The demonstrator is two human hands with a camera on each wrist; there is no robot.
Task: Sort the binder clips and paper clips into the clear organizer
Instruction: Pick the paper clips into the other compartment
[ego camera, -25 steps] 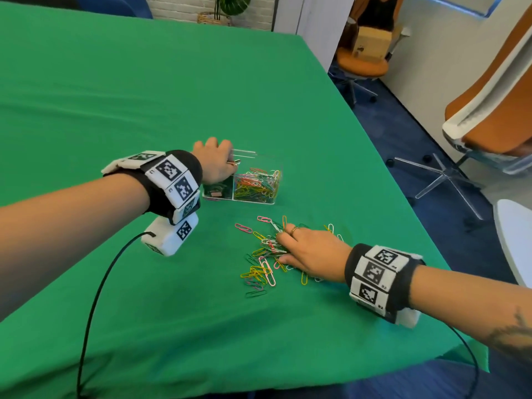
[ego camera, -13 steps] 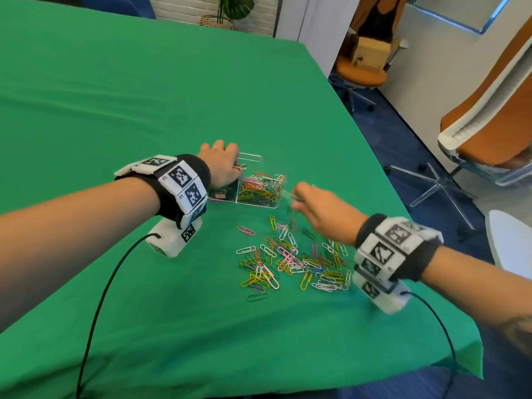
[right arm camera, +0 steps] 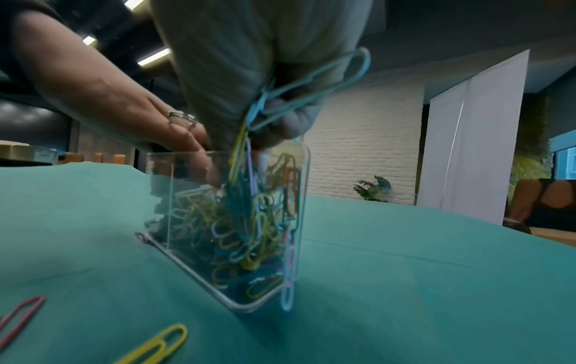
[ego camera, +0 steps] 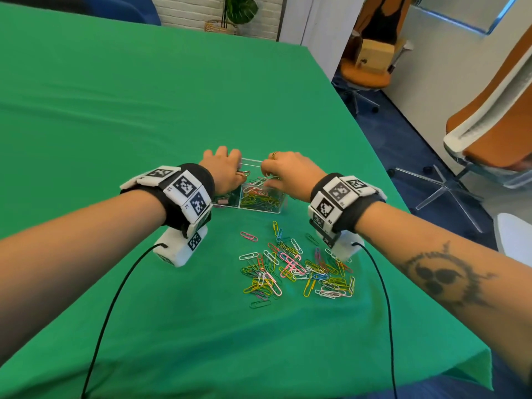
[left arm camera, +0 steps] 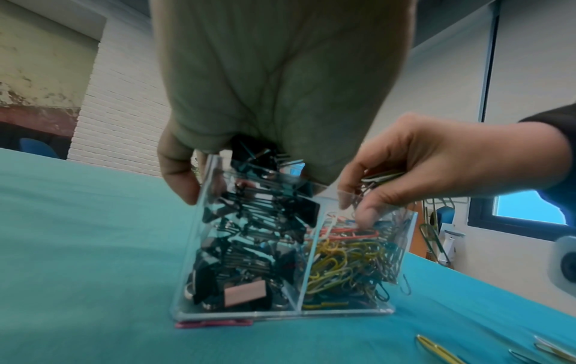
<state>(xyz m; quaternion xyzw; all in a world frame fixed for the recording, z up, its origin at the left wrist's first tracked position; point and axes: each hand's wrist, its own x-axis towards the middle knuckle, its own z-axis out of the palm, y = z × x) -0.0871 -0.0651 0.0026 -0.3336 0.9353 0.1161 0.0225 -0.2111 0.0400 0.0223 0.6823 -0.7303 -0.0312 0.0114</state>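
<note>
The clear organizer [ego camera: 280, 208] stands on the green cloth. Its left compartment holds black binder clips [left arm camera: 249, 246], and its right compartment holds coloured paper clips [left arm camera: 352, 258]. My left hand [ego camera: 230, 168] grips the organizer's left wall and top rim, thumb [left arm camera: 177, 177] outside the wall. My right hand [ego camera: 267, 175] hovers over the right compartment and pinches a bunch of paper clips [right arm camera: 311, 81] that dangle into it. A loose pile of paper clips [ego camera: 296, 269] lies on the cloth in front of the organizer, between my wrists.
A pink binder clip [left arm camera: 213, 323] lies at the organizer's front foot. The table edge [ego camera: 374, 133] runs along the right, with orange chairs [ego camera: 489, 125] beyond it. Black cables [ego camera: 115, 298] trail from both wrist units.
My right hand lifted off the loose pile with a bunch of paper clips and moved up over the organizer's right compartment. My left hand stayed on the organizer.
</note>
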